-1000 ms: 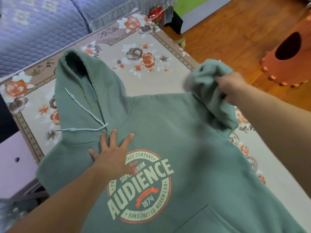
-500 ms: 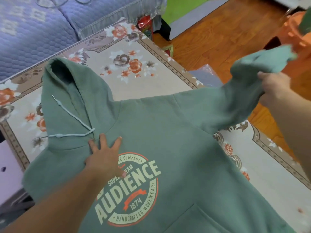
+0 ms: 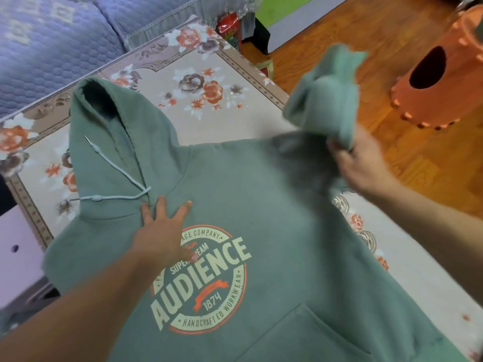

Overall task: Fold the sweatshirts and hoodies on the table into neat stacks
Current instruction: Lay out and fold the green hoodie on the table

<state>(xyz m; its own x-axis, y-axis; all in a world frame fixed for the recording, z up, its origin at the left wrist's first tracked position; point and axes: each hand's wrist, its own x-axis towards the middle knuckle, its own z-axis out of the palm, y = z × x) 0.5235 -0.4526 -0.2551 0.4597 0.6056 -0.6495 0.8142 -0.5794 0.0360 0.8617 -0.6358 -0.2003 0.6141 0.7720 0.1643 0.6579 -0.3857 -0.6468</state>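
A sage-green hoodie (image 3: 274, 205) with a round "AUDIENCE" print lies face up on the floral-cloth table (image 3: 209, 74), its hood toward the far left. My left hand (image 3: 163, 231) presses flat on the chest just below the neckline, fingers spread. My right hand (image 3: 363, 163) grips the hoodie's right sleeve (image 3: 326, 95), which is bunched and lifted above the shoulder at the table's right edge. The sleeve is motion-blurred. The left sleeve is out of sight under my arm.
A blue quilted sofa (image 3: 52, 48) stands beyond the table. An orange plastic stool (image 3: 444, 74) sits on the wooden floor (image 3: 352, 35) at the right. A red packet (image 3: 230, 24) lies past the table's far corner.
My right hand swung the sleeve out to the right, then brought it back in toward the hoodie's shoulder, bunched up. My left hand stayed pressed on the chest.
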